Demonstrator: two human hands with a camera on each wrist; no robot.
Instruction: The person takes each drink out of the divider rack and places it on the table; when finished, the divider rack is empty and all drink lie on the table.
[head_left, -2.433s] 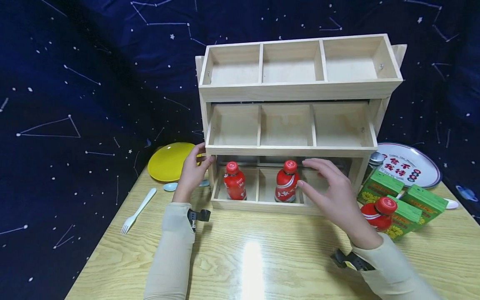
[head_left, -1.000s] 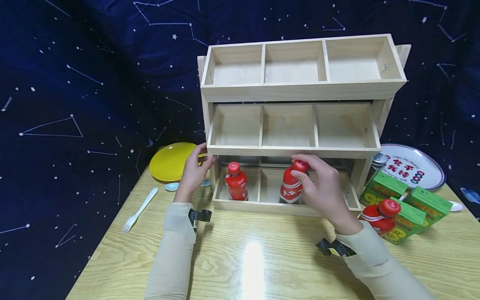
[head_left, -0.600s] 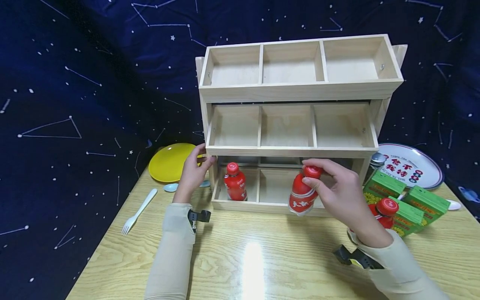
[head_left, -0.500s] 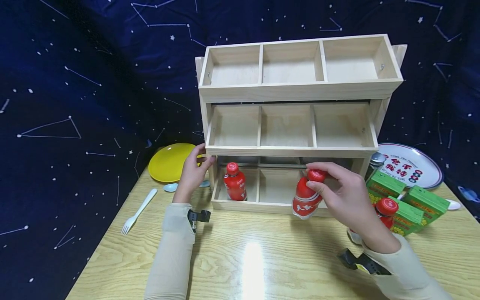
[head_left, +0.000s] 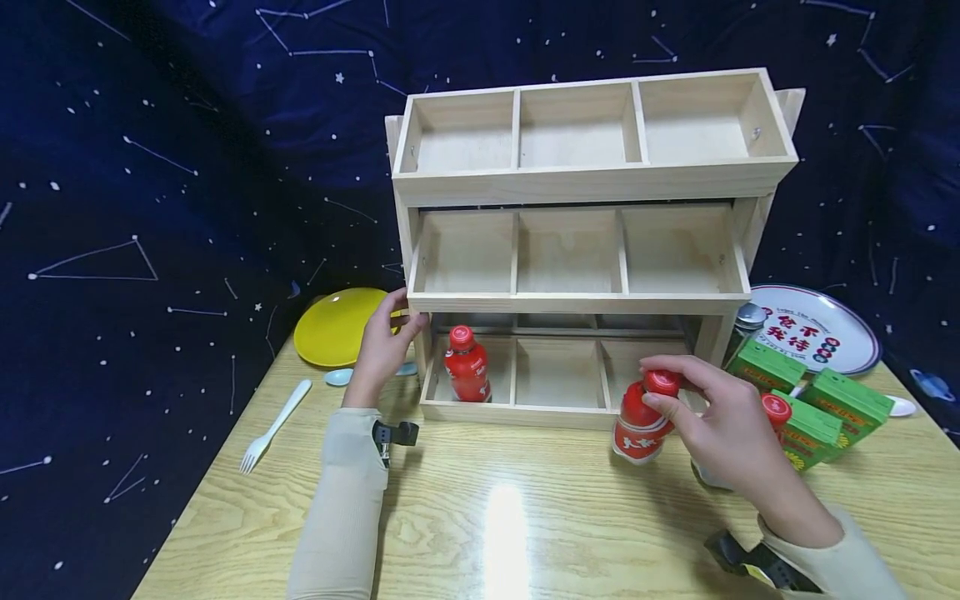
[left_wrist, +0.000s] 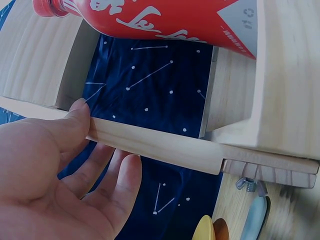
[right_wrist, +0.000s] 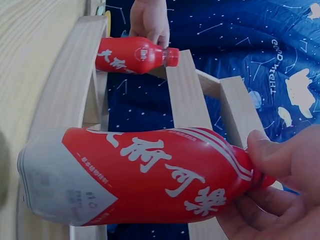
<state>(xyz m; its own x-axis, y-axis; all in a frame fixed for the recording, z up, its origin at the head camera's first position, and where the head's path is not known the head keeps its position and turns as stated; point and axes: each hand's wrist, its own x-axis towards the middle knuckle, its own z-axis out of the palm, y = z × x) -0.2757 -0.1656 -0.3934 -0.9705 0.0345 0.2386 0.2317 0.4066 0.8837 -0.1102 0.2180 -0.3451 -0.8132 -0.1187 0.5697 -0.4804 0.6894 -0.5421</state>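
A three-tier wooden shelf (head_left: pixel 585 179) stands on the table. My left hand (head_left: pixel 396 323) is at its left post (left_wrist: pixel 165 145); the thumb touches the wood and the fingers lie fairly straight behind it. One red bottle (head_left: pixel 467 367) stands in the bottom left compartment. My right hand (head_left: pixel 678 398) pinches the cap of a second red bottle (head_left: pixel 637 429), held upright just in front of the bottom right compartment, low over the table. In the right wrist view this bottle (right_wrist: pixel 140 180) fills the frame, with my fingers (right_wrist: pixel 280 165) round its neck.
A third red bottle (head_left: pixel 776 410) and green cartons (head_left: pixel 855 404) sit right of the shelf, behind my right hand. A printed white plate (head_left: pixel 821 329) and a lidded jar (head_left: pixel 750 319) lie further back. A yellow plate (head_left: pixel 337 327), a small spoon (head_left: pixel 340 376) and a white fork (head_left: pixel 273 425) lie left.
My right hand took the bottle by its cap, lifted it out of the bottom middle compartment and carried it right and forward, down toward the table. The left hand stayed at the post.
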